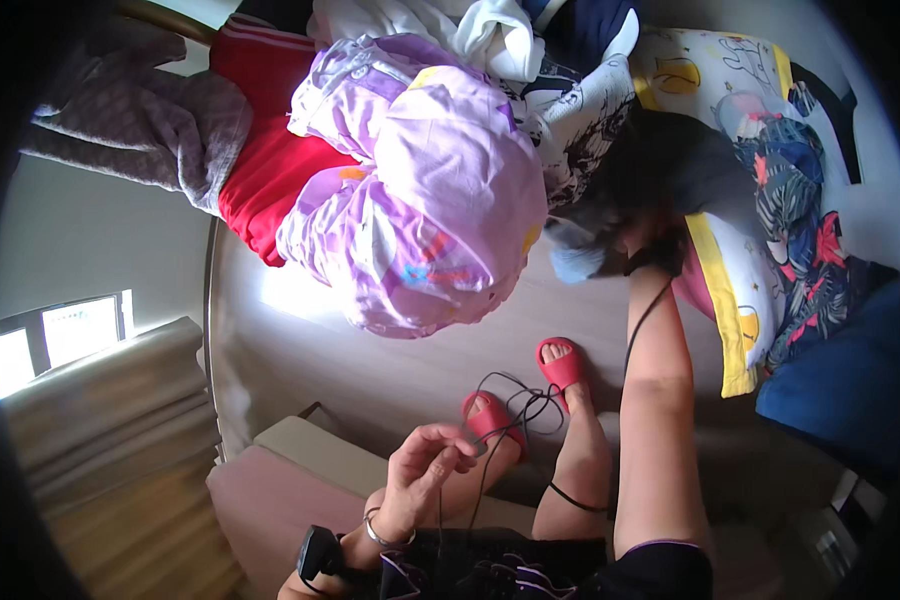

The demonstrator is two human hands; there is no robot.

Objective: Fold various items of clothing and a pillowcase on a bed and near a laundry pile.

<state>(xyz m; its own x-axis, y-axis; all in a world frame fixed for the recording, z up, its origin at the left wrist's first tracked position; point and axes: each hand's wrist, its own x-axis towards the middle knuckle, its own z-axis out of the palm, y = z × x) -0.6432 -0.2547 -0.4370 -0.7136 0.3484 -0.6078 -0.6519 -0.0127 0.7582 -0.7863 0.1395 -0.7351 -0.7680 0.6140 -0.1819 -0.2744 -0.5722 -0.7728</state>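
My left hand (428,472) is in front of my lap, thumb and fingers pinched together on a thin black cable (530,408) that loops loosely above my feet. My right arm stretches forward to the pile of clothes. There my right hand (638,238) sits in shadow at a dark garment (660,165); its fingers are blurred and partly hidden. Just left of it is a blue-grey piece of cloth (580,260). A large bunched lilac cloth bundle (440,190) lies left of that hand.
Red trousers (255,130) and a grey textured cloth (160,125) lie at the far left. Yellow-edged white fabric (715,280), a patterned garment (810,240) and a blue cushion-like thing (840,370) are at the right. Below are my red slippers (562,370) and a pinkish padded seat (280,500).
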